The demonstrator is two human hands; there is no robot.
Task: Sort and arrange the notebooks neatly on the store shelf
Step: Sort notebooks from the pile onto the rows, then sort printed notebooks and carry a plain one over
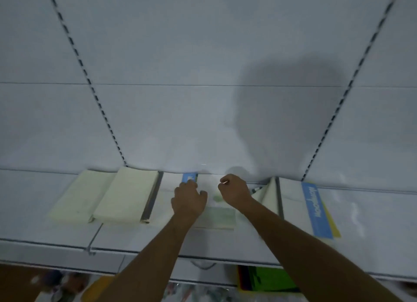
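Centre frame: left hand (188,197) grips a blue-edged notebook (189,177) on the shelf (126,238); right hand (234,190) is clenched, its contents indiscernible.

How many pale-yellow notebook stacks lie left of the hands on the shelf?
2. One pale-yellow stack lies far left; the second overlaps its right edge, against a grey divider. More may be hidden behind the hands.

smooth white metal shelf (225,245), matt paper notebooks (126,193)
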